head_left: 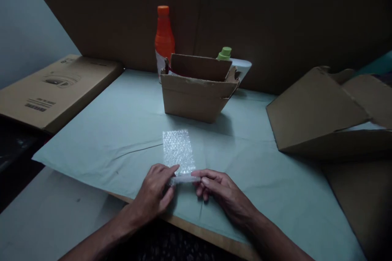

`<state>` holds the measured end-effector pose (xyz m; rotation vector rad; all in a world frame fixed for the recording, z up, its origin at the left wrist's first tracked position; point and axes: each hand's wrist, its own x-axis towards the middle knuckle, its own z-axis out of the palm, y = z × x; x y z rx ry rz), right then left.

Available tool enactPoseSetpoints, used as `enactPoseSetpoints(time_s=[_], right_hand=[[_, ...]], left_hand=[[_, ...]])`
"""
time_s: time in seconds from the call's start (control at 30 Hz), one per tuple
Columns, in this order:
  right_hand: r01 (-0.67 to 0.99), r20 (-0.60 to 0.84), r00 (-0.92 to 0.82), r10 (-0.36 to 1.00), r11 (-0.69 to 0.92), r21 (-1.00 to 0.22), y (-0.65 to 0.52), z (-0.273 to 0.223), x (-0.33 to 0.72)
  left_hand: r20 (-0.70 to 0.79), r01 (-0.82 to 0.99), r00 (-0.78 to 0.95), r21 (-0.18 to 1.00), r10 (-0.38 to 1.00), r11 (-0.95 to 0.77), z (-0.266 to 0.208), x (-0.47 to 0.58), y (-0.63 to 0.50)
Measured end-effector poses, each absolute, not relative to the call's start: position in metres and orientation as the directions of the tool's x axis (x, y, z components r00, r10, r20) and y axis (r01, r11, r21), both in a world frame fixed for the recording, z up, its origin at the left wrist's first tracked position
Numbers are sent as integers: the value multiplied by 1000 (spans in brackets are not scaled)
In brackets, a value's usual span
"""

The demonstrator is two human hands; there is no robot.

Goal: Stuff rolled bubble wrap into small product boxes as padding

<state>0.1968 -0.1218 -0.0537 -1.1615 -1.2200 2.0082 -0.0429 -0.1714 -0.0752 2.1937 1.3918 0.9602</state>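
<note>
A narrow strip of clear bubble wrap (178, 150) lies on the light green cloth, stretching away from me. Its near end is lifted and looks folded or rolled over into a slim bundle; whether something is wrapped inside cannot be made out. My left hand (154, 189) grips the left end of that bundle between thumb and fingers. At the right end, my right hand (222, 191) pinches it with the thumb and index finger, other fingers curled beneath. Both hands are close to the table's front edge.
Beyond the wrap stands an open cardboard box (192, 98), with an orange bottle (164, 36) and a green-capped white bottle (241, 67) behind it. A flat printed carton (58, 89) is at left, a larger open box (318, 110) at right. Green cloth (122, 110) covers the table.
</note>
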Motion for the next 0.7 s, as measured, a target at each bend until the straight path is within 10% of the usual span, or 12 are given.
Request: enactPoseSetpoints(time_s=[0.1, 0.2, 0.33, 0.5, 0.7], right_hand=[[-11, -312, -462, 830, -358, -934, -128, -56, 202], [200, 0, -397, 918, 86, -976, -135, -56, 206], [444, 397, -637, 661, 735, -512, -126, -61, 193], [474, 315, -786, 531, 846, -244, -99, -70, 172], [396, 261, -751, 606, 730, -557, -98, -62, 172]], left_hand=[[174, 618, 86, 763, 981, -189, -74, -41, -154], [42, 625, 7, 780, 999, -37, -74, -44, -142], [185, 712, 39, 684, 982, -157, -85, -43, -133], [406, 787, 87, 532, 910, -313, -84, -46, -139], [408, 708, 321, 495, 854, -503, -69, -59, -164]])
